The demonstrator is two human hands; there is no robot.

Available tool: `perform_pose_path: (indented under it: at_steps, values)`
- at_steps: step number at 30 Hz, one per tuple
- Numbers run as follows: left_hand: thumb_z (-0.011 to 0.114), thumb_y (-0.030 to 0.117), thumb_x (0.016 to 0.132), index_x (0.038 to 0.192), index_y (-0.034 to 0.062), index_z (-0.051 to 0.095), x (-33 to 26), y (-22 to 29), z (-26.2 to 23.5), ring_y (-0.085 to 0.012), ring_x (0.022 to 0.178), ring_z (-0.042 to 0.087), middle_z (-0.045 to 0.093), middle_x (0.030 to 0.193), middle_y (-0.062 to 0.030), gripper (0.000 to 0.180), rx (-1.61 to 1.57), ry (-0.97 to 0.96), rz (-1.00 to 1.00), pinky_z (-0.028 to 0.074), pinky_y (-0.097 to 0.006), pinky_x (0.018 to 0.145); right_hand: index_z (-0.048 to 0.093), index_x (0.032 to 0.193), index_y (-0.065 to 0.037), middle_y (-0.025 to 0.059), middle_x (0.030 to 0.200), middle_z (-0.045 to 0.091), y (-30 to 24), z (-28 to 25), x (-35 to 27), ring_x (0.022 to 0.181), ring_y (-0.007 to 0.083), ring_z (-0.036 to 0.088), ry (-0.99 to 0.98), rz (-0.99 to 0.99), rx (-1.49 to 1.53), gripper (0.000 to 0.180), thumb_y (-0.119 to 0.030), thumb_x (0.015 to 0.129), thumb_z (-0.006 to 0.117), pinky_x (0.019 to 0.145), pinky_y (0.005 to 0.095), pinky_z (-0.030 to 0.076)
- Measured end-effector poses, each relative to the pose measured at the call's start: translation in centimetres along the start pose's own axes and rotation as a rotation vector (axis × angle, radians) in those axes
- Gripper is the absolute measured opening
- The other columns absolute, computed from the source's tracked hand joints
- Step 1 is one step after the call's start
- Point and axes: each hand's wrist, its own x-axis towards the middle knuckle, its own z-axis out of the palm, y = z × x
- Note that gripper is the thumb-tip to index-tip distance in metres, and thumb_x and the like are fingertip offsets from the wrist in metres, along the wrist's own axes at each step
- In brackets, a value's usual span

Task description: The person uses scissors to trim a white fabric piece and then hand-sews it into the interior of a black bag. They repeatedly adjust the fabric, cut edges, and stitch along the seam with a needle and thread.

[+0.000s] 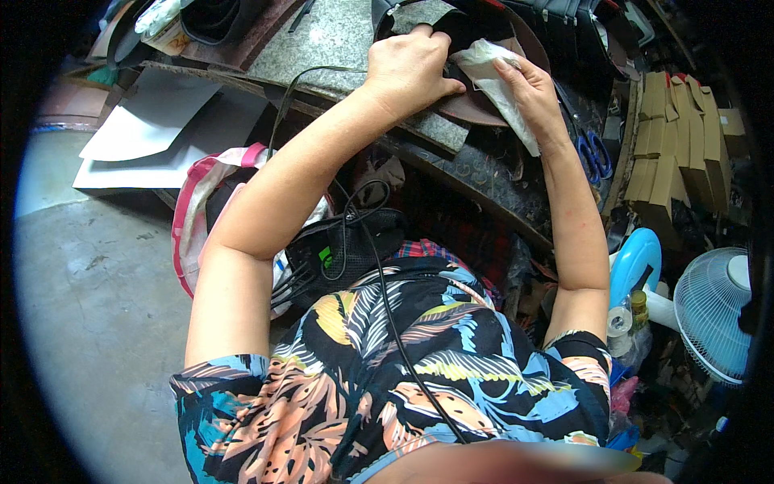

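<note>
A thin, crumpled white sheet [488, 77] is seen at upper centre-right, its long axis slanted from upper left to lower right. It is pinched in the right hand [532, 93], the forearm nearly upright. The left hand [413, 68] is half curled beside a brown piece [474, 110], thumb extended; whether anything is gripped cannot be told.

Hands: two, one left hand [411, 66] and one right hand [530, 93]
Whitish cloth-like piece [496, 74]: one
Brown curved piece [474, 106]: one
Tabletop [488, 165]: one
White sheets [153, 121]: two, overlapping
Blue-handled scissors [592, 147]: one pair
Fan [711, 315]: one
White roll [619, 316]: one
Pink-edged item [187, 214]: one
Black cables [385, 294]: at least one; loops overlap, total unclear
Cardboard boxes [655, 145]: several, packed close; exact number cannot be told
</note>
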Motion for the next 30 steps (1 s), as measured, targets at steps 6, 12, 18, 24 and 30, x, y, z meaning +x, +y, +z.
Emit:
perform_pose_path:
  at_steps: [6,12,18,24,30]
  values:
    - [0.067,0.031,0.079,0.098,0.0081,0.071,-0.2,-0.1,0.3,-0.0339,0.084,0.069,0.066,0.092,-0.0137,0.030,-0.024,0.061,0.051,0.057,-0.045,0.074,0.069,0.114,-0.002,0.0018,0.097,0.070,-0.1,0.0,0.1,0.082,0.0043,0.063,0.018,-0.035,0.006,0.026,-0.022,0.099,0.061,0.070,0.0188,0.051]
    - [0.062,0.025,0.081,0.094,0.0065,0.072,0.3,-1.3,0.9,-0.0333,0.084,0.068,0.067,0.092,-0.0131,0.024,-0.090,0.102,0.050,0.055,-0.044,0.078,0.069,0.110,-0.002,0.0021,0.095,0.070,0.4,-0.6,-0.2,0.080,0.0041,0.063,0.084,-0.046,0.031,0.025,-0.023,0.099,0.061,0.068,0.0187,0.051]
    - [0.067,0.026,0.082,0.097,0.0100,0.070,-0.4,-1.6,1.5,-0.0321,0.083,0.067,0.065,0.092,-0.0100,0.022,-0.090,0.121,0.091,0.055,-0.044,0.074,0.070,0.110,0.000,0.0046,0.092,0.071,-1.2,-0.6,0.3,0.080,0.0092,0.064,0.016,-0.116,-0.367,0.034,-0.031,0.095,0.066,0.071,0.0255,0.052]
    - [0.069,0.027,0.083,0.096,0.0123,0.069,-1.1,-1.0,1.7,-0.0308,0.082,0.067,0.064,0.089,-0.0086,0.019,-0.071,0.150,0.123,0.055,-0.043,0.071,0.072,0.109,-0.002,0.0206,0.097,0.072,-4.6,1.8,1.5,0.092,0.0284,0.071,0.087,-0.039,-1.210,0.067,-0.062,0.078,0.070,0.082,0.0404,0.053]
    - [0.069,0.019,0.075,0.087,0.0083,0.072,-0.8,-0.3,1.5,-0.0298,0.078,0.070,0.066,0.084,-0.0097,0.016,-0.073,0.203,0.074,0.058,-0.041,0.068,0.075,0.107,-0.012,0.0186,0.092,0.073,-1.3,1.0,2.0,0.087,0.0291,0.072,0.208,-0.096,-0.871,0.035,-0.039,0.086,0.068,0.081,0.0400,0.054]
